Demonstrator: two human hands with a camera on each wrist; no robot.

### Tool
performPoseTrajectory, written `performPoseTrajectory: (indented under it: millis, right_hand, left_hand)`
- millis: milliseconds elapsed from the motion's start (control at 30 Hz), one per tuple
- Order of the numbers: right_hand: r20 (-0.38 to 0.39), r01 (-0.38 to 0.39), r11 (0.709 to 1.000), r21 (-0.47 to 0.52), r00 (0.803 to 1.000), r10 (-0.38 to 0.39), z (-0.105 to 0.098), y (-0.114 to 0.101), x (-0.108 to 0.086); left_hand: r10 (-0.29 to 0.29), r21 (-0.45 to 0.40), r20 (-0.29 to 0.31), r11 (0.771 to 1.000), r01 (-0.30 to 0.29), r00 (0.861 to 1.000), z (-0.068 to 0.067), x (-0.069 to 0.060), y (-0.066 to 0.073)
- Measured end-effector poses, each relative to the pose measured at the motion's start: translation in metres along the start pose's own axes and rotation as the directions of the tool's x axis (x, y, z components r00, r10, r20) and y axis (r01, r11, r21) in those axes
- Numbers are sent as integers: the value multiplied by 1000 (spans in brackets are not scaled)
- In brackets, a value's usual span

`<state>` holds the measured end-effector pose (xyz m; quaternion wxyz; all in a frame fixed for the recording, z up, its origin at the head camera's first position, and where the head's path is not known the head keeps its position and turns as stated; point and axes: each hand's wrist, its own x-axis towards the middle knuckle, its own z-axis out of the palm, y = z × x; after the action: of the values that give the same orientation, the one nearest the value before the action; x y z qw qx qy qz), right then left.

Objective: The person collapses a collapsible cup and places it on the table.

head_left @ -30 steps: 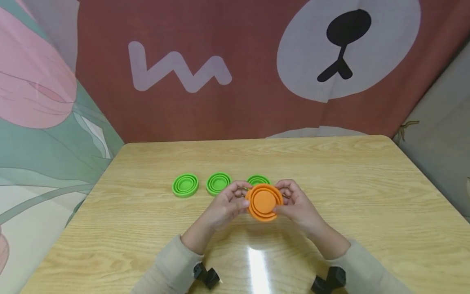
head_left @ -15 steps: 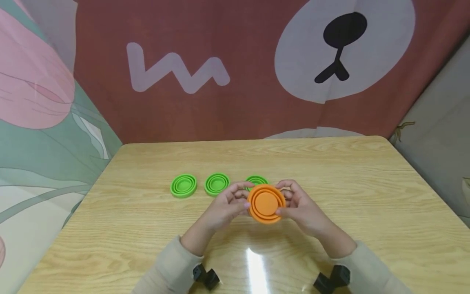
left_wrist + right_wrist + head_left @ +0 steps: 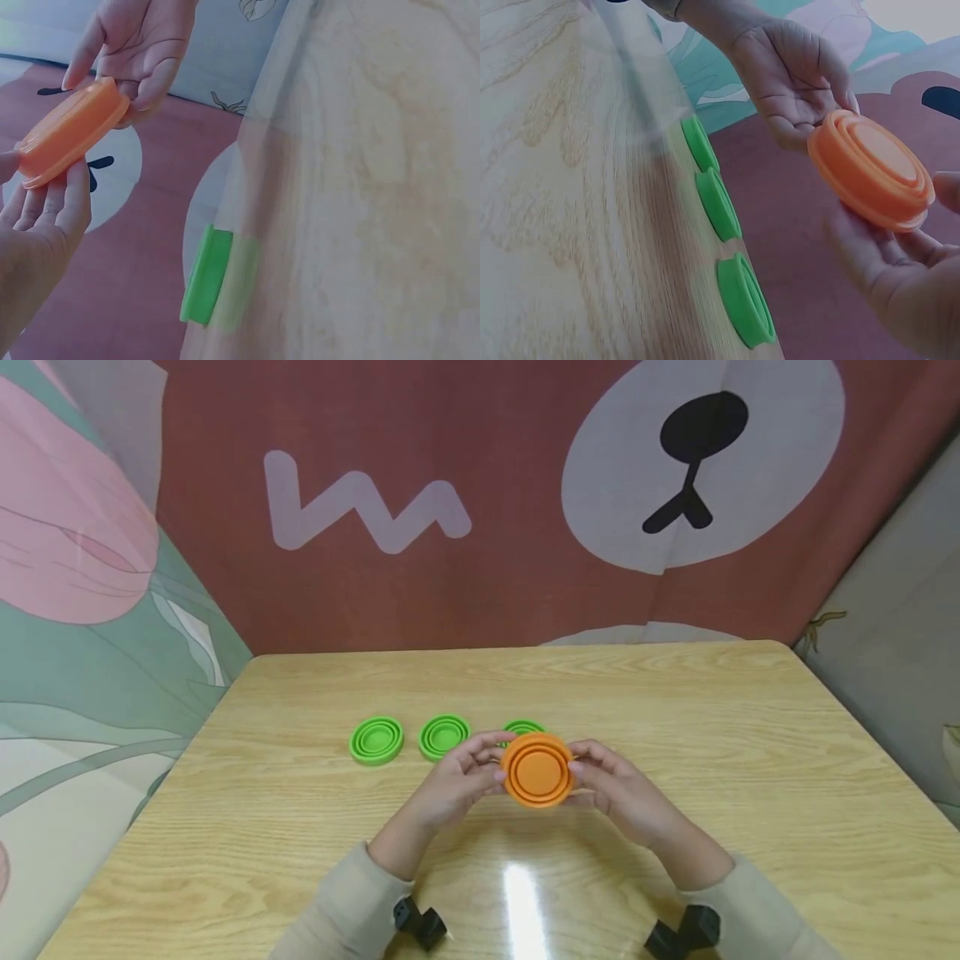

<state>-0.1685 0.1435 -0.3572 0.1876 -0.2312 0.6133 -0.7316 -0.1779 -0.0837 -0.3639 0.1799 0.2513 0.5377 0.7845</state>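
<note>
An orange collapsible cup (image 3: 537, 769), folded flat into rings, is held up above the table between both hands. My left hand (image 3: 455, 783) pinches its left edge, thumb on the near face and fingers behind. On the right edge my right hand (image 3: 628, 793) pinches it the same way, its thumb at the rim. The right wrist view shows the cup's (image 3: 877, 169) stepped rings and thick side wall. Behind the hands lie a left green collapsible cup (image 3: 377, 741), a middle one (image 3: 444, 737) and a right one (image 3: 523, 727), which the orange cup partly hides.
The light wooden table (image 3: 750, 760) reaches back to a red curtain (image 3: 510, 585) with a printed bear face. Black wrist mounts (image 3: 420, 923) sit at both sleeves. A bright light reflection (image 3: 527, 910) lies on the near tabletop.
My right thumb has slid from the orange cup's lower right face up to its right rim. The cup has shifted slightly left and up since half a second ago. The green cups have stayed put.
</note>
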Motion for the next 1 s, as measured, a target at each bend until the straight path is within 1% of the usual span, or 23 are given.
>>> performPoseTrajectory:
  millis: [67,133,233,300,400,500,533,567,667,833,933,1000]
  right_hand:
    - [-11,-41,999,-31,999,41,0,1,0]
    - [-34,-70,996,-53,997,68,1,2,-1]
    - [-85,-76,994,-73,994,70,2,2,-1]
    - [-124,-75,993,-95,990,63,3,2,-2]
    - [-191,-88,983,-164,980,56,4,2,-3]
    - [-252,-118,958,-263,966,50,5,3,-4]
    - [-267,-127,948,-292,962,46,5,3,-4]
    - [-277,-131,939,-317,960,41,5,4,-5]
    - [-275,-114,931,-345,961,16,5,6,-5]
    - [-249,-60,939,-339,968,-28,4,8,-5]
    - [-254,-55,938,-343,967,-36,4,9,-4]
    - [-264,-72,938,-340,964,-22,5,8,-4]
  left_hand:
    - [-4,17,2,1000,4,1000,-1,0,-2]
    - [-19,33,-9,999,19,1000,-1,1,-3]
    - [-73,43,-72,996,76,995,-1,2,-4]
    - [-122,33,-126,991,127,985,0,3,-5]
    - [-210,13,-193,976,216,958,-1,3,-6]
    - [-287,21,-214,954,298,934,-1,3,-7]
    - [-305,29,-216,947,319,928,-1,2,-8]
    - [-318,37,-213,942,333,924,-1,2,-8]
    - [-328,63,-207,936,347,922,0,2,-8]
    - [-317,73,-205,938,338,926,1,2,-8]
    - [-309,67,-218,942,330,926,2,2,-9]
    - [-301,63,-228,944,322,926,2,3,-9]
